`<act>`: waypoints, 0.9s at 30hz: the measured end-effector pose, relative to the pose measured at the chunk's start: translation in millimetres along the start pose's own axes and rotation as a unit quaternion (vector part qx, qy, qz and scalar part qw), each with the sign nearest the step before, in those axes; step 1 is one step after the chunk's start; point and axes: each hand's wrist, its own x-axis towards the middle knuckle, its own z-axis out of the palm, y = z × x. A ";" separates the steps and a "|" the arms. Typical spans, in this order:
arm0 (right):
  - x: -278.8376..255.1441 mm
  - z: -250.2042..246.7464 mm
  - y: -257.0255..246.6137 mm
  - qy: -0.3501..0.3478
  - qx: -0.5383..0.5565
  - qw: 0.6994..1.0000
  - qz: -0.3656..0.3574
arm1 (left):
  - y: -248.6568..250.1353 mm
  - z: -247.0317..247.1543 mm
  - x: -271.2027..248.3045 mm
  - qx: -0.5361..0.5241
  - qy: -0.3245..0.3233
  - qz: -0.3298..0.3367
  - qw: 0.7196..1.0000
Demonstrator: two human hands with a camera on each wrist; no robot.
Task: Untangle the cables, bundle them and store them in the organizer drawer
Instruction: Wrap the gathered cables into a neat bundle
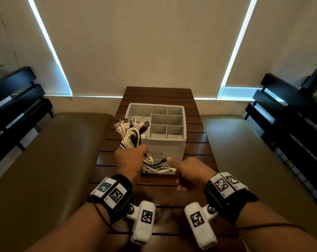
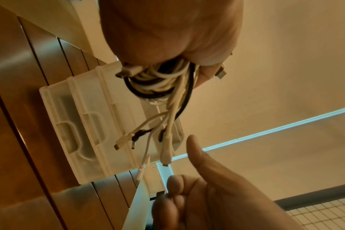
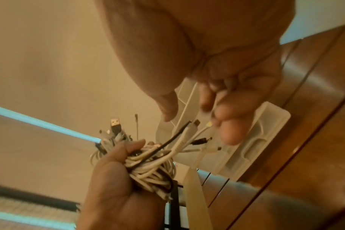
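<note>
My left hand [image 1: 133, 155] grips a thick coil of white and black cables [image 1: 131, 135] around its middle and holds it upright beside the organizer's front left corner. Plugs fan out above the fist, and loose ends [image 2: 163, 140] hang below it. The white organizer [image 1: 184, 124] stands on the table with open compartments on top and shut drawers [image 2: 85, 132] at its front. My right hand [image 1: 187, 171] hovers just right of the hanging ends with its thumb stuck out and fingers [image 3: 229, 133] curled, holding nothing. The left hand [image 3: 112, 171] and coil [image 3: 152, 165] also show in the right wrist view.
The organizer sits mid-way along a narrow brown slatted table [image 1: 154, 92]. Padded benches flank the table on the left [image 1: 54, 160] and on the right [image 1: 245, 151]. Black shelving [image 1: 15, 99] stands along both side walls.
</note>
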 end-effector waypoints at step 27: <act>-6.6 26.0 -16.6 -0.039 0.100 0.966 -0.237 | -1.7 -29.4 5.6 -0.154 -0.363 -0.162 0.905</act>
